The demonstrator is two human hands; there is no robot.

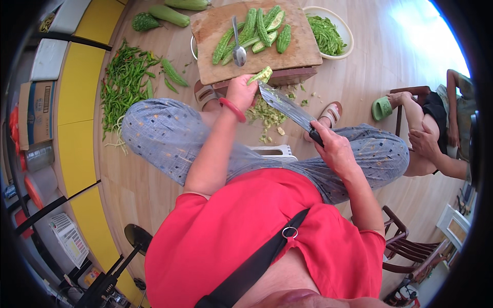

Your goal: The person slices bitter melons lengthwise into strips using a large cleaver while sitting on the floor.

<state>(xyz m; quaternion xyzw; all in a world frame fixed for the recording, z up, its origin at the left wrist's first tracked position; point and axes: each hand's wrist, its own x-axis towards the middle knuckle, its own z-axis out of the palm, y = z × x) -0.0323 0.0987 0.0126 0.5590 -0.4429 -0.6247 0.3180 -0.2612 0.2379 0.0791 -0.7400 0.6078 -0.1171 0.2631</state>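
Note:
My left hand, a red bangle at its wrist, is closed round a piece of cut bitter melon just off the board's near edge. In my right hand is the dark handle of a kitchen knife. Its broad blade slants up and left, with the tip close beside the melon piece; whether they touch I cannot tell. On the wooden cutting board lie several bitter melons, some halved and pale inside. A metal spoon rests there too, bowl toward me.
Pale scraps litter the floor between my feet. Right of the board stands a bowl of green strips. Green chilies are heaped at left, gourds behind. A person sits at right. Yellow cabinets line the left.

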